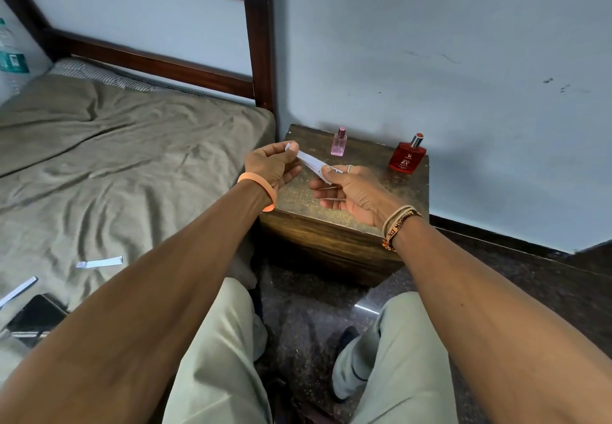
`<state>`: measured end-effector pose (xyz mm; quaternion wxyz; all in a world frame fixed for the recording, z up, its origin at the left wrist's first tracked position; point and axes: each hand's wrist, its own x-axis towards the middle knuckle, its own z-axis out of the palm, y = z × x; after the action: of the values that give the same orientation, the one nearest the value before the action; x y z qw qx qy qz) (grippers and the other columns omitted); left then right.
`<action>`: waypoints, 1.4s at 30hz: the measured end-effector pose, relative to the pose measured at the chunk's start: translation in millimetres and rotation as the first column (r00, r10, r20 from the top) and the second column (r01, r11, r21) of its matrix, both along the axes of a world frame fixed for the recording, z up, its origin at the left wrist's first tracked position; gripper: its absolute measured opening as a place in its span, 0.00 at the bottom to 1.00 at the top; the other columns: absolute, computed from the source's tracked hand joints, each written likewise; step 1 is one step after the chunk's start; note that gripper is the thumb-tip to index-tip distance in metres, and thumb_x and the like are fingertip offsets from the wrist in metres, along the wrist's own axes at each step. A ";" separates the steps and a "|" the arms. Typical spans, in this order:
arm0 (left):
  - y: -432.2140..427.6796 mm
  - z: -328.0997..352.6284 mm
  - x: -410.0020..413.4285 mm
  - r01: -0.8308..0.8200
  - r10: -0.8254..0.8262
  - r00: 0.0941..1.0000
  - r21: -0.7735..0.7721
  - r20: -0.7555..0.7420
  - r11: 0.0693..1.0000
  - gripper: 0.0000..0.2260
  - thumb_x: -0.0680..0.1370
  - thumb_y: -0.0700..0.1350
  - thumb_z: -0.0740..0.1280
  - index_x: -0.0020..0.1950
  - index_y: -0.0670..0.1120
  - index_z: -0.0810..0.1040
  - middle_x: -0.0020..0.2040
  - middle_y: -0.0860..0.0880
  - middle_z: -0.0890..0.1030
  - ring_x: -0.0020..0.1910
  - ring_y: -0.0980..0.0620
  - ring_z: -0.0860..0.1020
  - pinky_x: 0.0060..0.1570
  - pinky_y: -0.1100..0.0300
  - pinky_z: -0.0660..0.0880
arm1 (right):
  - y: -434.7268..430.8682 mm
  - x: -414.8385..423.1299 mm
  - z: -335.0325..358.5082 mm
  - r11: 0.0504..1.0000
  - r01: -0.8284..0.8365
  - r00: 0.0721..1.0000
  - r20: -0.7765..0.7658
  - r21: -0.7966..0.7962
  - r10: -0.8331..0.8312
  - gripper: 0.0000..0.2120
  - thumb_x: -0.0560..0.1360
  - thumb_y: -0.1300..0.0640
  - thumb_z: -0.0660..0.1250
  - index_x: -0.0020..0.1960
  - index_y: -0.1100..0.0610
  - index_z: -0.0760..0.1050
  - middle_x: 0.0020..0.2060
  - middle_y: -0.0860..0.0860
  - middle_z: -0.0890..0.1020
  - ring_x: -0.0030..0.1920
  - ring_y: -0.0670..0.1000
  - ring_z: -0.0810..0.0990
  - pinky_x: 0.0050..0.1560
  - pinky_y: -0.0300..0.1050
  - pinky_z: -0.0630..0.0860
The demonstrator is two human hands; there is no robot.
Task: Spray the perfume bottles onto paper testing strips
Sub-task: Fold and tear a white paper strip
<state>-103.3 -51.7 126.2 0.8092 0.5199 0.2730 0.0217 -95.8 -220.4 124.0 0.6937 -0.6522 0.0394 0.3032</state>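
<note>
Overhead, both hands (270, 167) (352, 192) pinching one paper strip (311, 161), red bottle (406, 155) labelled "ZX"

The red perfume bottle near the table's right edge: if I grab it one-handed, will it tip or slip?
The red perfume bottle looks squat and flat-sided, so it probably stands steady. Its glossy surface may be slippery, so grip the body. It sits close to the wooden table's right edge, so a sideways nudge could knock it off.
</note>
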 end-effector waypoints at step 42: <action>6.0 0.7 -12.3 -0.011 0.010 1.000 0.042 0.010 0.999 0.09 0.72 0.36 0.74 0.50 0.44 0.82 0.47 0.46 0.84 0.44 0.51 0.81 0.52 0.56 0.79 | 5.3 -5.9 -5.6 0.997 0.068 0.997 0.034 -0.034 -0.067 0.17 0.68 0.58 0.79 0.54 0.63 0.82 0.46 0.60 0.86 0.43 0.55 0.85 0.50 0.51 0.82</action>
<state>-115.6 -45.7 126.8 0.7992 0.5353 0.2713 0.0341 -101.8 -215.0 118.4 0.6924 -0.6676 0.0553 0.2678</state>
